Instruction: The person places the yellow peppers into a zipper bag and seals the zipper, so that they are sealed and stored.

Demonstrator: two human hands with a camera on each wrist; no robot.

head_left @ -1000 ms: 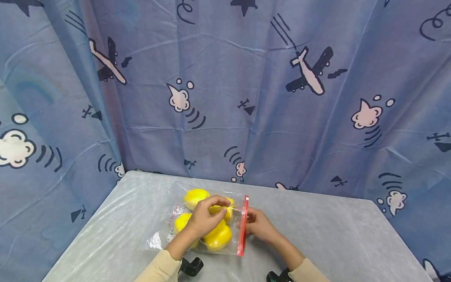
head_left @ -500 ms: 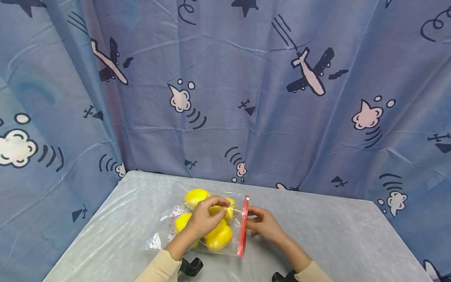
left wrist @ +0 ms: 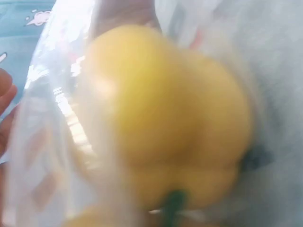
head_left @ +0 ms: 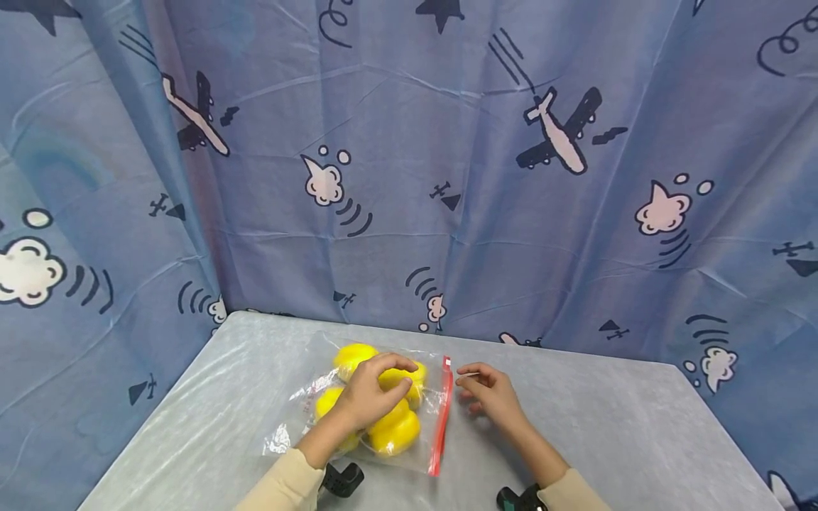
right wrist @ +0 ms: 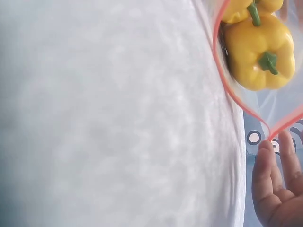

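A clear plastic zip bag with a red zip edge lies on the table, holding several yellow bell peppers. My left hand rests over the bag, thumb and forefinger curved and apart; its other fingers are hidden. Just right of the zip edge, my right hand has loosely bent fingers and holds nothing visible. The right wrist view shows the bag's mouth parted around a green-stemmed pepper, with fingertips near the zip's corner. A blurred pepper fills the left wrist view.
The grey-white table extends to both sides of the bag. Behind and at its left hangs a blue curtain with airplane and cloud prints. Black wrist devices sit below the hands.
My right hand has drawn back from the zip edge, to the right and slightly away. The red zip edge now bows a little. My left hand stays nearly still.
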